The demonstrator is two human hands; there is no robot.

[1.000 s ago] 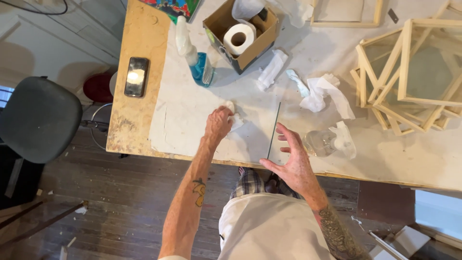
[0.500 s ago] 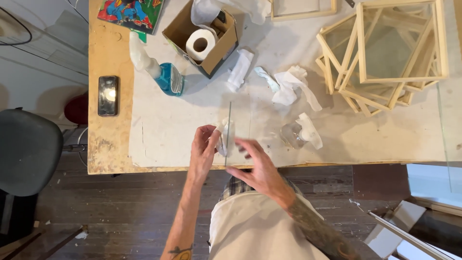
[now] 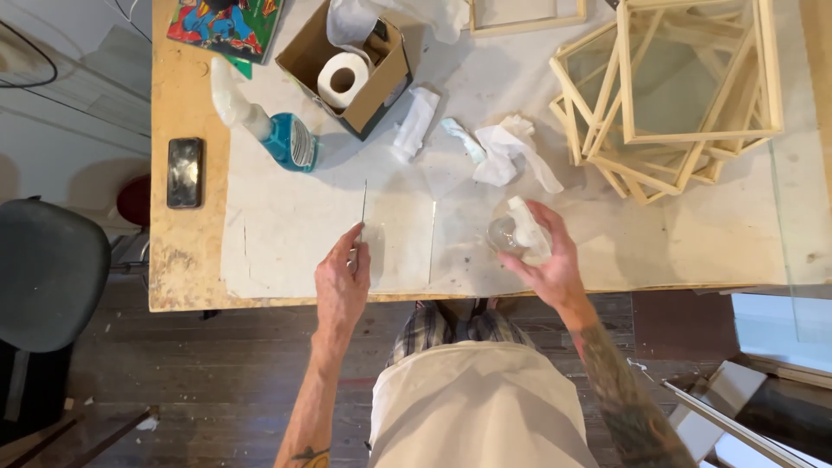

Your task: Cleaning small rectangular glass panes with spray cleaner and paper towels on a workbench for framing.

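Left hand (image 3: 341,282) pinching glass pane (image 3: 397,244) by its left edge, flat on table (image 3: 186,260); right hand (image 3: 544,256) closed around small clear spray bottle (image 3: 513,234). Wiping apparently unfinished, wooden frames (image 3: 676,95) waiting.

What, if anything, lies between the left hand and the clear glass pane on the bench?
Nothing visible: the left hand already touches the left edge of the clear glass pane. The right hand grips a small clear spray bottle off to the side.

Framing workshop, paper-covered plywood desk (image 3: 186,260), stacked bare wooden frames (image 3: 667,95), glass pane (image 3: 399,234), blue spray cleaner (image 3: 277,139), worn plank floor (image 3: 199,373)
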